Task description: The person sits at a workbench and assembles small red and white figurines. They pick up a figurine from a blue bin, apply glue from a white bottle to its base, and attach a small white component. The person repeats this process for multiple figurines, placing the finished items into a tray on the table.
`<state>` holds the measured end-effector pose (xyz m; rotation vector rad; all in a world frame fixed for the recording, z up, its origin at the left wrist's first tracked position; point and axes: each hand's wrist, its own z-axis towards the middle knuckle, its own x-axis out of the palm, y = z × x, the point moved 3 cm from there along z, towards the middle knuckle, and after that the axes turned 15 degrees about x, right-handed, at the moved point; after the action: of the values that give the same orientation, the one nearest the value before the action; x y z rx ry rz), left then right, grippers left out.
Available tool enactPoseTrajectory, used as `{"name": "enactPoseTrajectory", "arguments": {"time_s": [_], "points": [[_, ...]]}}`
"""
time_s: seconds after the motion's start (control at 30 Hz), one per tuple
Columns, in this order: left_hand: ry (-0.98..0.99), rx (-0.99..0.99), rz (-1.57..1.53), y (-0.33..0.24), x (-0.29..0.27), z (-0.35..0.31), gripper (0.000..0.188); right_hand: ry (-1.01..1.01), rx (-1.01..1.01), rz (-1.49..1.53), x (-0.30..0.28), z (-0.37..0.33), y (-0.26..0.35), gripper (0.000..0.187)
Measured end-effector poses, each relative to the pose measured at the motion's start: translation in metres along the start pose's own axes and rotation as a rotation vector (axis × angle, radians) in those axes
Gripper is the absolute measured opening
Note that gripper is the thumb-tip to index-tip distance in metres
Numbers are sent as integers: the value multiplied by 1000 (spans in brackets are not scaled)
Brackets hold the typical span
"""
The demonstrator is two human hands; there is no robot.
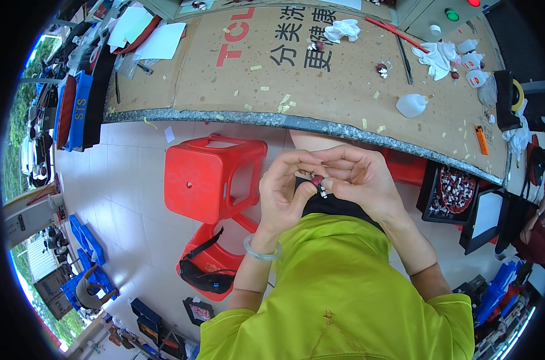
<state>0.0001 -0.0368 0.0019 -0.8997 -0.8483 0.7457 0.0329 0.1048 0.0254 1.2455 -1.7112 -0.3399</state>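
Between my fingertips, over my lap and just in front of the table edge, is a small dark-red and white figurine [318, 180]. My left hand [289, 183] pinches it from the left, thumb and fingers closed around it. On the other side my right hand [357, 180] grips it too, its thumb pressed near the figurine's lower white part. The fingers cover much of the piece, so its details are hard to make out. Similar little figurines [381, 70] lie on the cardboard-covered table [224, 90].
White gloves [342, 30], a white squeeze bottle [412, 105], an orange cutter-like tool [482, 140] and yellow paper scraps are on the table. A red stool [194, 180] stands at left. A black bin [427, 207] at right holds a red basket of small red-and-white pieces.
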Motion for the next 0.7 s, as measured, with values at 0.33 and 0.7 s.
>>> {"name": "enactPoseTrajectory", "arguments": {"time_s": [0.33,0.7], "points": [[1,5,-19,0,1,0,40,-8,-3,-11,-2,1,-2,38],[63,12,106,0,1,0,40,-28,-2,-55,-11,-1,-3,34]]}}
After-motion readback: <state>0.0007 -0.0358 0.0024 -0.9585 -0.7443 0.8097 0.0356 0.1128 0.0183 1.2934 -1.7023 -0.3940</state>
